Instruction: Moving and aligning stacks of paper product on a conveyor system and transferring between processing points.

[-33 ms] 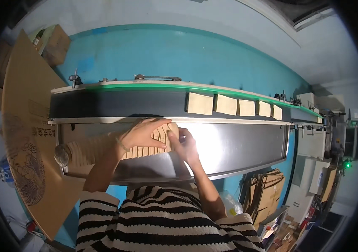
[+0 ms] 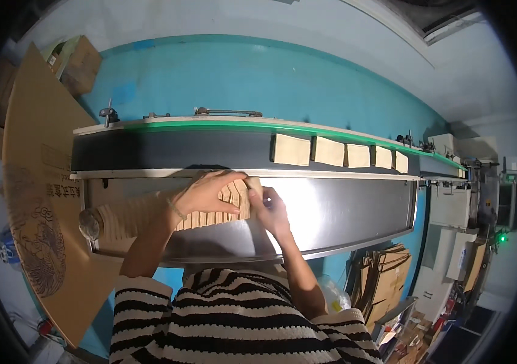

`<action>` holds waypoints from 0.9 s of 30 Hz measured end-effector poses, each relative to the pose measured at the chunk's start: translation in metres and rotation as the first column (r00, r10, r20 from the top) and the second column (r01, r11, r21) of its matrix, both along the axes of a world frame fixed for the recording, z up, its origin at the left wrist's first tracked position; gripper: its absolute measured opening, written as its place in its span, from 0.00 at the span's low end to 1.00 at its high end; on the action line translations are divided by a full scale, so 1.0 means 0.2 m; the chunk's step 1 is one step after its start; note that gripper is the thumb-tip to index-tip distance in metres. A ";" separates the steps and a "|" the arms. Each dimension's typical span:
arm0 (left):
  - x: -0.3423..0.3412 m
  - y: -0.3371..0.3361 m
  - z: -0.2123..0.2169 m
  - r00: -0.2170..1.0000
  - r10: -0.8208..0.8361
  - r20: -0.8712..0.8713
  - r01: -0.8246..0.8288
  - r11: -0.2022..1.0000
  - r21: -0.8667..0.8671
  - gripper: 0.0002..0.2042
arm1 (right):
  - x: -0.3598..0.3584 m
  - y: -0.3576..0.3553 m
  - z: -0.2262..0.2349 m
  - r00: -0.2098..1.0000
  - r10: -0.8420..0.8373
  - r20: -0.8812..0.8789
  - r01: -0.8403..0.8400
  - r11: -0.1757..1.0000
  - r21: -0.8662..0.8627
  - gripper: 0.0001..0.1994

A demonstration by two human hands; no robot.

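Observation:
A long row of tan, flat, paper-like packets [image 2: 131,213] stands on edge, packed together along the metal tray [image 2: 355,209]. My left hand [image 2: 207,193] is wrapped over the row near its right end, fingers across the top and thumb on the near side. Beside it, my right hand [image 2: 270,212] grips the end packet [image 2: 253,185] between thumb and fingers. Some of the right fingers are hidden behind that packet. A clear, rounded object [image 2: 89,224] rests against the row's left end.
Behind the tray runs a dark conveyor belt [image 2: 198,150] with a green-edged rail [image 2: 210,125]. Several pale packets [image 2: 292,150] lie spaced along it. A large cardboard sheet [image 2: 40,200] stands at left; flattened cartons [image 2: 386,276] lean below the tray at right.
The packets on the belt have shifted slightly right. My right hand has turned a little at the row's end, its thumb now against the end packet. My left hand stays in place.

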State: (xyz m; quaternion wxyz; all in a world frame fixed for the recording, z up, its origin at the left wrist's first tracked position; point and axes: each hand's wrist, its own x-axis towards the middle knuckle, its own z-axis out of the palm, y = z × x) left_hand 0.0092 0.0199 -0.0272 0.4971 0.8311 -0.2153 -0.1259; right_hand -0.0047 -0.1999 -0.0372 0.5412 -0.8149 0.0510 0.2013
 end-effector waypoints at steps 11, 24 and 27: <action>-0.05 0.05 -0.03 1.000 0.014 -0.011 -0.013 0.995 0.098 0.37 | -0.02 0.11 0.02 0.987 0.076 0.140 -0.072 0.997 -0.037 0.26; -0.11 0.14 0.00 0.997 0.003 -0.081 0.005 0.996 0.090 0.35 | 0.08 0.14 -0.05 0.991 -0.060 -0.115 0.083 0.976 0.203 0.31; -0.13 0.17 -0.03 0.996 0.047 0.082 -0.047 0.999 0.007 0.35 | -0.10 0.22 -0.02 0.972 0.152 0.178 -0.138 0.987 -0.085 0.27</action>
